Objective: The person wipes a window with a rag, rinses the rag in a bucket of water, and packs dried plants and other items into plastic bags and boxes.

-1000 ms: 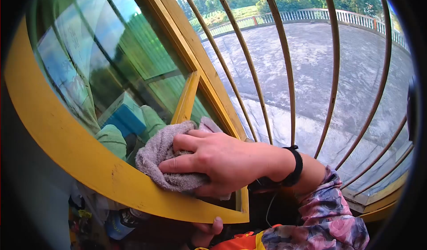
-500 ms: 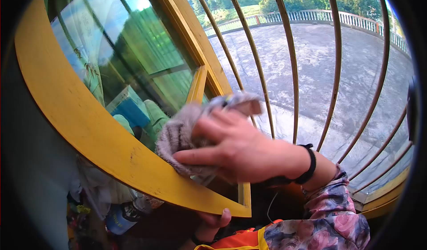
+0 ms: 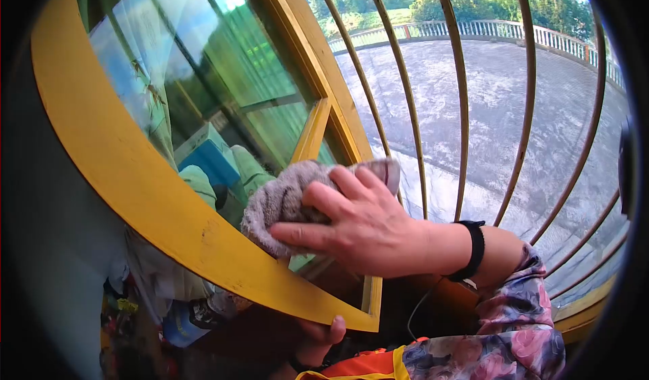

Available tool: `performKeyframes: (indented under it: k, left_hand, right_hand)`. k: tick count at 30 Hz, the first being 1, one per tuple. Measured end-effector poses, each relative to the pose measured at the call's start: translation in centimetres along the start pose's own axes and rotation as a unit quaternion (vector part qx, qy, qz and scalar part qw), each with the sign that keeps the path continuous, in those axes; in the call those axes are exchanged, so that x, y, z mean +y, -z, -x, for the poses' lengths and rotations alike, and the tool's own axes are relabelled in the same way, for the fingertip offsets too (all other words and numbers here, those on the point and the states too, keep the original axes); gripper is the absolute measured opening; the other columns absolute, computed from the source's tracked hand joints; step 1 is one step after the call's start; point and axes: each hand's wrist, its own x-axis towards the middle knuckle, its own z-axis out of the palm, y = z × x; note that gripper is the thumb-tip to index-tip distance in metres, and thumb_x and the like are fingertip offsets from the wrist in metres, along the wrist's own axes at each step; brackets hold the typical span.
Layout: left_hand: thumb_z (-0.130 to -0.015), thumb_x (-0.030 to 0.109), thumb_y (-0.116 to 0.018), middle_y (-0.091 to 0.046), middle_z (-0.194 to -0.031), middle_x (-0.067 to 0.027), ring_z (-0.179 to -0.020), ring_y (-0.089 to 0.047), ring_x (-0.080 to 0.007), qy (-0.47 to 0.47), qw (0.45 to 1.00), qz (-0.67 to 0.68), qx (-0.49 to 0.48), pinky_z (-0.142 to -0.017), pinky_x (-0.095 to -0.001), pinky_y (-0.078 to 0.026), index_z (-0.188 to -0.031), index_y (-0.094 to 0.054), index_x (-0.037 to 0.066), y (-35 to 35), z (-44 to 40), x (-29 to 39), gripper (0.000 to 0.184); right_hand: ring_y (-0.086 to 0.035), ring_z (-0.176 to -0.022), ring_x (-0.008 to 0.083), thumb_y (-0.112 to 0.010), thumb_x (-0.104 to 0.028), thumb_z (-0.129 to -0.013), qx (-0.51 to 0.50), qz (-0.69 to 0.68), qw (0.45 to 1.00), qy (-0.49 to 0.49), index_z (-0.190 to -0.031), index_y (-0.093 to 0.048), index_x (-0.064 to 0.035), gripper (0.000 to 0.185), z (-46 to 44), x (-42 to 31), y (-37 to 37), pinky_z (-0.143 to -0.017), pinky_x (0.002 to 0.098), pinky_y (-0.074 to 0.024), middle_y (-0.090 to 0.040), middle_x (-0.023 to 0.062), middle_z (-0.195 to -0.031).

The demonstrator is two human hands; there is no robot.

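My right hand (image 3: 351, 228), with a black band at the wrist, presses a bunched grey-brown cloth (image 3: 280, 201) against the lower part of the window sash. Its fingers are bent over the cloth, which covers some of the glass (image 3: 223, 89) and the inner edge of the frame. Below, my left hand (image 3: 321, 336) grips the bottom corner of the yellow wooden window frame (image 3: 169, 224). The thumb shows there; most of the other fingers are hidden behind the frame.
Metal bars (image 3: 462, 109) stand behind the open sash, with a paved terrace (image 3: 541, 103) and a white balustrade (image 3: 500, 30) outside. Cloths and bags (image 3: 182, 292) lie in the dark area at lower left. A thin cable (image 3: 414, 312) hangs near my sleeve.
My right hand and the cloth have shifted slightly down, and the cloth's far end has dropped. My left hand keeps its grip on the frame. The whole view has shifted a little.
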Motion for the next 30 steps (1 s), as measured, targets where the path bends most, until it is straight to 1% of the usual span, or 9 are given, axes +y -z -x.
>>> performKeyframes:
  k: [2,4,6,8,12,17,23,25,30]
  left_hand:
    - [-0.063,0.014,-0.056,-0.032,-0.122,-0.0133,-0.109,-0.037,-0.0212,0.008,1.000,0.002,0.025,-0.093,-0.0338,-0.032,-0.131,-0.010,0.001,0.1,0.8,0.0,0.083]
    - [-0.062,0.014,-0.056,-0.032,-0.122,-0.0136,-0.110,-0.037,-0.0216,0.025,0.999,0.006,0.039,-0.093,-0.0342,-0.032,-0.131,-0.012,0.001,0.4,1.1,-0.1,0.082]
    - [-0.062,0.016,-0.054,-0.025,-0.129,-0.0158,-0.115,-0.032,-0.0239,0.011,1.000,-0.009,0.011,-0.096,-0.0363,-0.029,-0.132,-0.006,0.001,0.6,0.6,-0.2,0.086]
    - [-0.063,0.019,-0.052,-0.018,-0.135,-0.0180,-0.121,-0.028,-0.0262,0.008,1.000,-0.024,-0.019,-0.099,-0.0384,-0.026,-0.134,0.000,0.001,0.2,0.5,0.1,0.090]
    - [-0.061,0.020,-0.052,-0.021,-0.132,-0.0193,-0.118,-0.031,-0.0266,-0.042,0.999,-0.003,-0.002,-0.097,-0.0385,-0.028,-0.134,-0.004,-0.001,-0.4,0.1,-0.1,0.089]
    - [-0.061,0.019,-0.053,-0.022,-0.132,-0.0187,-0.118,-0.032,-0.0260,-0.044,0.999,-0.016,0.012,-0.097,-0.0381,-0.029,-0.133,-0.005,-0.001,-0.4,1.2,-1.0,0.089]
    - [-0.061,0.018,-0.053,-0.023,-0.131,-0.0180,-0.117,-0.032,-0.0253,-0.054,0.998,-0.020,0.028,-0.096,-0.0376,-0.030,-0.133,-0.006,0.000,-1.1,2.6,-1.8,0.088]
    - [-0.060,0.018,-0.053,-0.024,-0.131,-0.0178,-0.116,-0.032,-0.0251,-0.059,0.998,-0.020,0.032,-0.096,-0.0375,-0.031,-0.133,-0.006,0.000,-1.3,2.9,-2.0,0.088]
    - [-0.060,0.018,-0.054,-0.025,-0.130,-0.0173,-0.115,-0.033,-0.0245,-0.076,0.996,-0.002,0.043,-0.095,-0.0371,-0.032,-0.133,-0.008,0.000,-2.0,3.3,-2.9,0.088]
  right_hand:
    - [-0.042,-0.089,0.0258,-0.054,-0.017,-0.070,0.035,0.066,0.997,-0.021,-0.102,-0.054,-0.0285,0.034,-0.9,0.9,-0.5,-0.069,0.0380,-0.0340,-0.042,0.0058,-0.095]
    - [-0.043,-0.090,0.0260,-0.055,-0.014,-0.069,-0.014,0.067,0.996,-0.052,-0.103,-0.056,-0.0278,0.037,-1.4,2.4,-0.4,-0.071,0.0381,-0.0341,-0.043,0.0061,-0.095]
    - [-0.043,-0.092,0.0284,-0.059,-0.010,-0.064,-0.028,-0.110,0.993,-0.041,-0.107,-0.056,-0.0255,0.046,-1.0,2.2,0.0,-0.071,0.0388,-0.0356,-0.043,0.0092,-0.097]
    - [-0.044,-0.087,0.0286,-0.060,-0.011,-0.064,0.000,-0.295,0.955,0.001,-0.107,-0.056,-0.0232,0.044,-0.5,0.3,0.3,-0.069,0.0375,-0.0368,-0.043,0.0102,-0.095]
    - [-0.046,-0.087,0.0280,-0.061,-0.015,-0.066,-0.015,-0.150,0.988,-0.021,-0.104,-0.056,-0.0214,0.039,-0.6,-0.2,0.3,-0.067,0.0374,-0.0377,-0.044,0.0094,-0.093]
    - [-0.048,-0.094,0.0283,-0.058,-0.019,-0.072,0.000,-0.049,0.993,-0.103,-0.105,-0.056,-0.0236,0.033,-1.0,5.0,-2.9,-0.077,0.0365,-0.0398,-0.046,0.0094,-0.102]
    - [-0.048,-0.098,0.0290,-0.054,-0.022,-0.078,-0.056,0.116,0.958,-0.257,-0.112,-0.052,-0.0254,0.035,-3.1,14.8,-7.8,-0.076,0.0404,-0.0406,-0.048,0.0103,-0.107]
    - [-0.048,-0.099,0.0287,-0.052,-0.023,-0.080,-0.105,0.192,0.923,-0.317,-0.112,-0.050,-0.0254,0.032,-4.6,16.0,-8.3,-0.075,0.0433,-0.0416,-0.048,0.0102,-0.108]
    - [-0.050,-0.099,0.0294,-0.053,-0.022,-0.080,-0.127,0.197,0.902,-0.363,-0.112,-0.050,-0.0193,0.032,-5.1,15.6,-8.8,-0.074,0.0443,-0.0443,-0.050,0.0113,-0.105]
